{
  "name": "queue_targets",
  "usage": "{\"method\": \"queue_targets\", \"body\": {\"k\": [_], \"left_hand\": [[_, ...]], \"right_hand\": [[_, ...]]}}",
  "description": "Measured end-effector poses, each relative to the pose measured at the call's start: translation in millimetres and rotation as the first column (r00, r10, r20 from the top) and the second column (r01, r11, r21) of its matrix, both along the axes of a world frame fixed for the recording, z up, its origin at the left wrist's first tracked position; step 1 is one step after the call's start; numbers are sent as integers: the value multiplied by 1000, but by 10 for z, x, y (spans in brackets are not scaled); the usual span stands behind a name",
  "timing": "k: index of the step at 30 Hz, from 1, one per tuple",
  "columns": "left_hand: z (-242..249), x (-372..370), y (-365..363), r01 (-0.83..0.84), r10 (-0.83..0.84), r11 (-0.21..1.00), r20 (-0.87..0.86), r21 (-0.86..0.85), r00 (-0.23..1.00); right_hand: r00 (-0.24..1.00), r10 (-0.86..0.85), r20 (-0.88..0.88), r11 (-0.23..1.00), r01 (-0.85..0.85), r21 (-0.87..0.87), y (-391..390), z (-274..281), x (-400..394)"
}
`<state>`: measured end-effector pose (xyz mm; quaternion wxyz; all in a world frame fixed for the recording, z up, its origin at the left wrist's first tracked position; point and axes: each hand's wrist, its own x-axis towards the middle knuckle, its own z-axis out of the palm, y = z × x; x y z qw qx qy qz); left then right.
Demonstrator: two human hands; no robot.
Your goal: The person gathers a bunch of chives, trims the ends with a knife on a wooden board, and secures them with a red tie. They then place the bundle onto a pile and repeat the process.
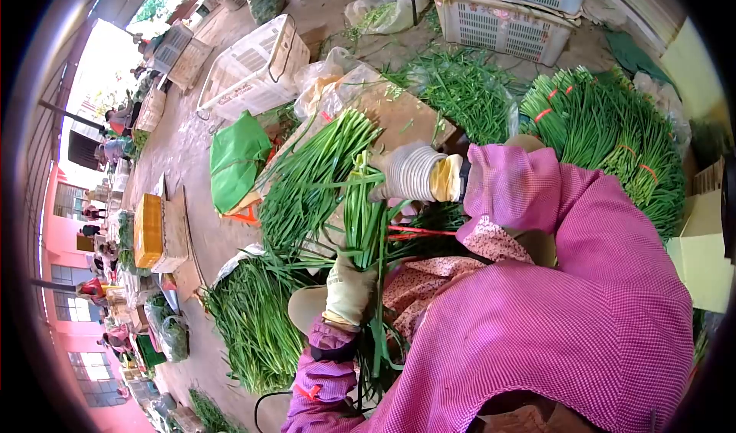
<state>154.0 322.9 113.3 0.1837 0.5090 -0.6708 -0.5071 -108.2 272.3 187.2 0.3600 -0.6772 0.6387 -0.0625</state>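
Observation:
A small bunch of garlic chives stretches between my two gloved hands, pale stalk ends up and green leaves down. My left hand, in a pale glove, is closed around its lower leafy part. At the stalk end, my right hand grips the bunch; several pale bands circle its glove, and its fingertips are partly hidden. Beside the bunch, a larger pile of chives lies on a board. Red strips hang near my lap, below the right hand.
Tied chive bundles stand at the right, near loose greens. More chives lie at lower left. A green bag, a white crate and stacked crates surround the board. Several people work along the far left.

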Motion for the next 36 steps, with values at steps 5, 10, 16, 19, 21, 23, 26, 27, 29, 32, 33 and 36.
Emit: {"method": "queue_targets", "body": {"k": [5, 10, 16, 19, 21, 23, 26, 27, 29, 32, 33, 36], "left_hand": [[-152, 50, 23, 104, -39, 957, 232, -271, 972], [27, -56, 126, 96, -82, 988, 121, -119, 989], [68, -55, 209, 21, -35, 994, -126, -111, 991], [-12, -108, 180, -19, 13, 1000, -253, -19, 967], [-46, -132, 152, -9, 22, 998, -233, 54, 972], [59, -217, 180, -17, 35, 996, -224, 85, 974], [111, -201, 185, 32, -19, 997, -174, 70, 985], [115, -184, 182, 91, -86, 995, -133, 31, 987], [131, -167, 191, 93, -93, 996, -81, -4, 992], [170, -147, 215, 80, -80, 997, 63, 2, 995], [161, -148, 221, 85, -84, 995, 32, -57, 996], [159, -193, 233, 76, -85, 986, -49, -151, 995]], "right_hand": [[994, 12, -104, 983, -31, -180, -94, -359, -27], [942, 28, -333, 919, -155, -362, -130, -418, -193], [693, -597, -404, 696, 198, -690, -812, -318, -1767], [787, -469, -401, 599, -50, -799, -496, -134, -1416], [940, -138, -313, 864, -41, -502, -308, 36, -929], [998, 56, -41, 954, -65, -294, -168, -49, -640], [976, 101, 193, 985, -71, -159, -271, -288, -468], [958, 111, 266, 991, -88, -98, -313, -339, -438], [874, 123, 470, 988, -65, -139, -364, -440, -441], [806, 94, 584, 981, 26, -193, -470, -452, -422], [874, 272, 403, 933, -138, -331, -414, -349, -412], [943, 325, 69, 897, -284, -339, -261, -314, -260]]}}
